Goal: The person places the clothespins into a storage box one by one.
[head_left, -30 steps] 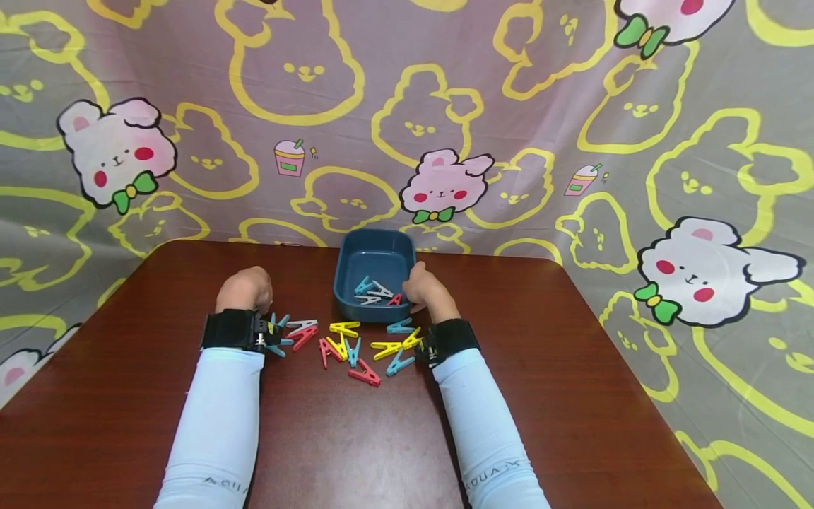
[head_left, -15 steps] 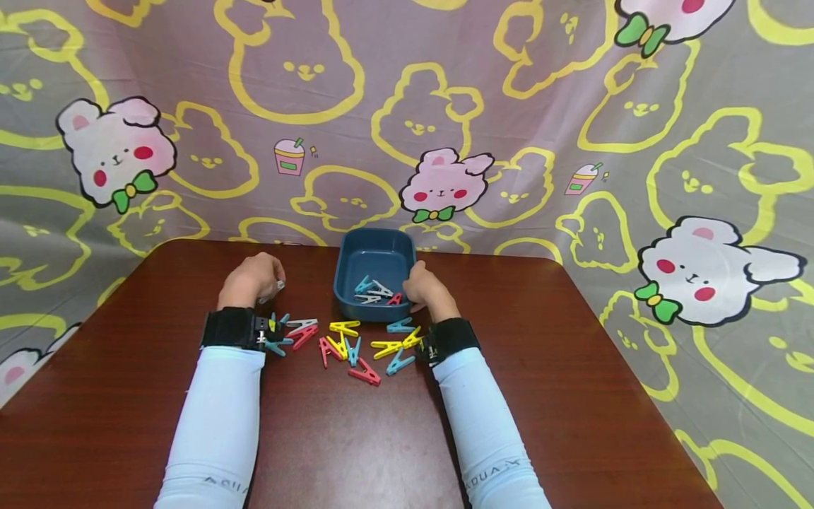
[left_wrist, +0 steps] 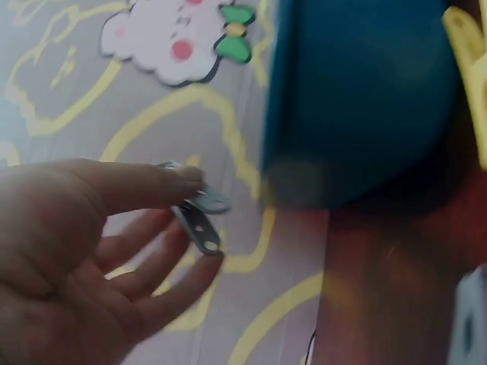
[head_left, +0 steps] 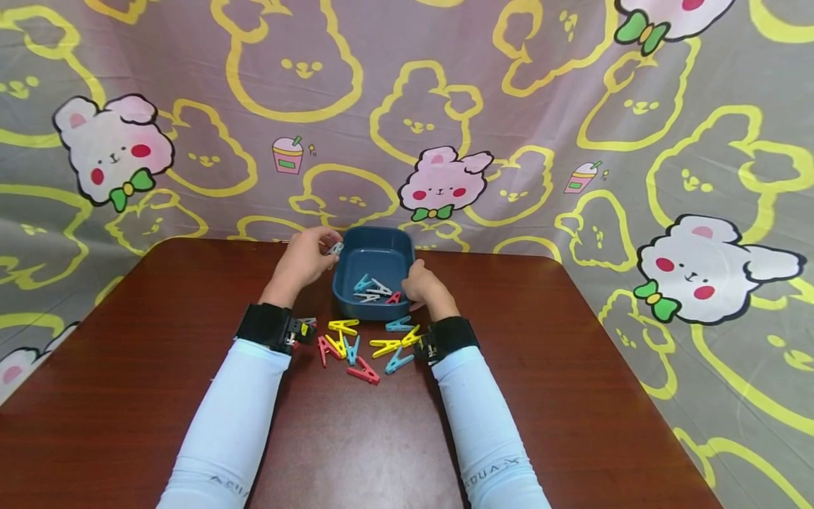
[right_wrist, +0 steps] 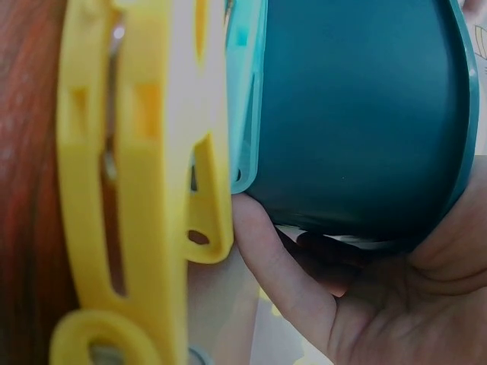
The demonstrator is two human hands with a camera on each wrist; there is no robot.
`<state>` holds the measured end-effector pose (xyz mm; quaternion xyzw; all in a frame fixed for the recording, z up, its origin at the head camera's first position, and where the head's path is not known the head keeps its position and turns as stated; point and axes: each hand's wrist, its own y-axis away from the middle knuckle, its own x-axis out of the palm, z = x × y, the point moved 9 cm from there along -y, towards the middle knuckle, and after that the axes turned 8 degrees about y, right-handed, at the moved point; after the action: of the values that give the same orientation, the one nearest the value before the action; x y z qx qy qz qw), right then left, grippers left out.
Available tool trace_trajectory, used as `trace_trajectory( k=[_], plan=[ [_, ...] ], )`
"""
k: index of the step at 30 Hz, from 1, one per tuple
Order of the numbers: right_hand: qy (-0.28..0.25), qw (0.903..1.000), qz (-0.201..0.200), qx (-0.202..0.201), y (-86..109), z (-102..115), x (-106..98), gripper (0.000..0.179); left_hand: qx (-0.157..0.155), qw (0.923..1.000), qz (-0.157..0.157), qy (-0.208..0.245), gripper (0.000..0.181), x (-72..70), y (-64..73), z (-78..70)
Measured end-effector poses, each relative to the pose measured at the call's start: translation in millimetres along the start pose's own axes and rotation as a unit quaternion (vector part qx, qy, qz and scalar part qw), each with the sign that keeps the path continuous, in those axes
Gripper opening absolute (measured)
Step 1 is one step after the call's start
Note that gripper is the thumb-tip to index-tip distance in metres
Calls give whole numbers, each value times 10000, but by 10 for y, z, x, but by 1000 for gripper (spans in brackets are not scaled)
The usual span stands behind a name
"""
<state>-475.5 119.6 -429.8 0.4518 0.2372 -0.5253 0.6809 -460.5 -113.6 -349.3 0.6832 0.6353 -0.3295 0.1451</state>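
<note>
A pale grey clothespin (head_left: 335,248) is pinched between the thumb and fingers of my left hand (head_left: 302,261), just beside the upper left rim of a dark blue plastic bin (head_left: 369,311). In the left wrist view the clothespin (left_wrist: 202,220) points toward the bin's wall (left_wrist: 358,114). My right hand (head_left: 425,286) grips the bin at its right front side; some fingers are hidden behind the wall in the right wrist view. Inside the bin lie a blue clothespin (head_left: 362,283), a red one (head_left: 393,297) and white ones (head_left: 380,287).
Loose clothespins lie on the brown table (head_left: 540,396) in front of the bin: several yellow (head_left: 385,348), blue (head_left: 398,361) and red (head_left: 364,370). A few are partly covered by the left wrist strap (head_left: 266,326). A patterned cloth (head_left: 356,106) hangs behind the table.
My left hand has lifted the grey clothespin from the left side of the table and carried it right and away from me to the bin's rim. The right hand stays on the bin.
</note>
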Motion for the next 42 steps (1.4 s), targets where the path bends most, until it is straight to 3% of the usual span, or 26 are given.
trace_trajectory(
  k=[4,10,14,21,33,42],
  plan=[
    [-12,10000,3,11,6,1,0,77,282,9995,101,-18,35,176,-28,-108],
    [-25,10000,9,13,19,5,1,78,655,9946,724,-355,30,451,-24,-182],
    [2,10000,4,6,11,9,1,78,885,9898,958,-579,29,557,-20,-203],
    [16,10000,13,-23,5,13,4,79,778,9861,1132,-937,32,638,-17,-195],
    [-27,10000,-16,-56,18,8,-1,79,711,9847,1122,-1124,31,670,-1,-187],
    [-12,9999,-104,-71,27,3,-8,76,570,9834,1302,-1126,35,713,-13,-150]
  ],
)
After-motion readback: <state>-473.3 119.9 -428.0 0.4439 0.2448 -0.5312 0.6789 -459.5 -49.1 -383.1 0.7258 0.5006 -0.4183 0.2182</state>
